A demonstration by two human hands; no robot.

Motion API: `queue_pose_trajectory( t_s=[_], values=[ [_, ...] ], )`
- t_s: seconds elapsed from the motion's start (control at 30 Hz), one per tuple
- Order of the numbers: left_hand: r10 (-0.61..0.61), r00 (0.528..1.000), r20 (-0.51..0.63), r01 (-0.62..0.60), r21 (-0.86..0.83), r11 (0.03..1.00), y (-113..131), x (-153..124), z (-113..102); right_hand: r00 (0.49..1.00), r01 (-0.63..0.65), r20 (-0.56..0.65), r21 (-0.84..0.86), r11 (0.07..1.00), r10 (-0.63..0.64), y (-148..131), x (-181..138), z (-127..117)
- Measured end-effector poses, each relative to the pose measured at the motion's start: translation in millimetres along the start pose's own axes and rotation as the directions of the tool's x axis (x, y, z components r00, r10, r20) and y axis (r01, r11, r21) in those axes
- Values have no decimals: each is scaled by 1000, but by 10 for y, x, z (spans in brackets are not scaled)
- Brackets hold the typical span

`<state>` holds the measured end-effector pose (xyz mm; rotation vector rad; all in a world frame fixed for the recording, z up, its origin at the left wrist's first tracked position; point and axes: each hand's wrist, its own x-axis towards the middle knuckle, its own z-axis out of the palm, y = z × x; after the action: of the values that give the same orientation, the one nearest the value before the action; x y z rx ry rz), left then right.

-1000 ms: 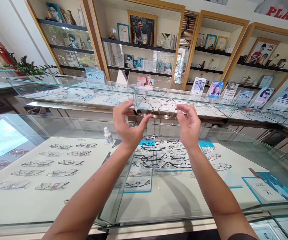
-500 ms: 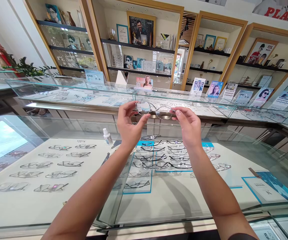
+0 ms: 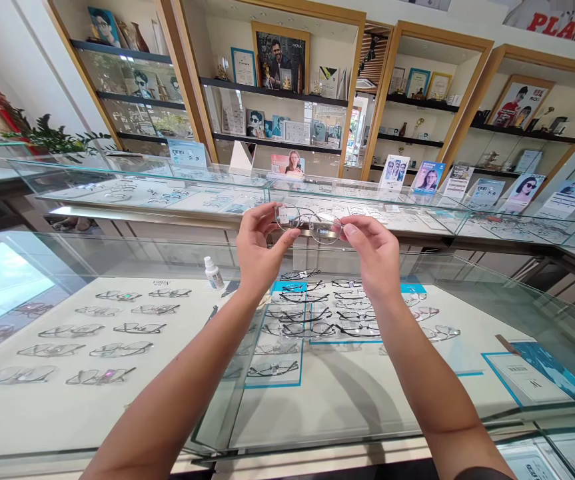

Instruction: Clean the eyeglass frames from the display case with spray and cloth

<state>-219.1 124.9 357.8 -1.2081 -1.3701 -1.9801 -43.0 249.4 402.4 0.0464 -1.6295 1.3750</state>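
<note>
A pair of thin-rimmed round glasses point(image 3: 312, 217) is held up in front of me, above the glass display case. My left hand point(image 3: 261, 250) grips its left side, the thumb beneath the left lens and the fingers curled behind the rim. At the opposite side, my right hand point(image 3: 378, 253) pinches the frame near the hinge between thumb and fingertips. Below the hands, several dark-framed glasses point(image 3: 307, 313) lie in rows inside the case. A small white spray bottle point(image 3: 213, 273) stands on the case to the left of my left forearm.
More glasses point(image 3: 127, 349) lie in rows in the left part of the glass case point(image 3: 262, 433). Beyond my hands runs a second glass counter point(image 3: 192, 180) with upright cards point(image 3: 430, 178) on top. Wooden shelves point(image 3: 274, 83) line the wall behind it.
The glasses have tilted slightly, their right side dipping a little. My right hand has shifted slightly left, and both hands keep their grip.
</note>
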Motion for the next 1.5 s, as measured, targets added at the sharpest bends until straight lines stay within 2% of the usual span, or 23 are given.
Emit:
queue_pose_trajectory(
  t_s=[0.3, 0.6, 0.67, 0.73, 0.83, 0.97, 1.1, 1.23, 1.37, 1.5],
  values=[
    [-15, 999, 33, 15, -5, 1000, 10, 12, 1, 1000, 6, 11, 0, 1000, -6, -20, -7, 4],
    [8, 999, 43, -11, 67, 998, 6, 47, -51, 999, -1, 38, -53, 999, 3, 33, 32, -58],
    [56, 997, 62, -63, 121, 991, 64, 77, -79, 998, 49, 37, -118, 992, -45, 5, 54, -115],
    [143, 983, 117, -164, 196, 967, 157, 108, -104, 988, 153, 65, -237, 959, -142, -25, 71, -169],
    [282, 927, 247, -351, 311, 883, 315, 136, -122, 955, 287, 193, -403, 869, -226, -35, 79, -203],
    [331, 867, 371, -472, 402, 785, 453, 127, -124, 936, 311, 306, -482, 819, -175, 5, 72, -186],
    [338, 845, 415, -503, 401, 765, 535, 108, -120, 931, 288, 337, -442, 850, -140, 21, 94, -203],
    [295, 861, 415, -429, 280, 859, 612, 111, -108, 923, 170, 383, -304, 937, -44, 21, 139, -250],
    [148, 896, 419, -216, 120, 969, 633, 109, -103, 899, 7, 431, -195, 981, 79, 43, 163, -276],
    [15, 909, 416, -33, 36, 999, 589, 89, -103, 883, -86, 444, -169, 982, 154, 53, 163, -274]
  ],
)
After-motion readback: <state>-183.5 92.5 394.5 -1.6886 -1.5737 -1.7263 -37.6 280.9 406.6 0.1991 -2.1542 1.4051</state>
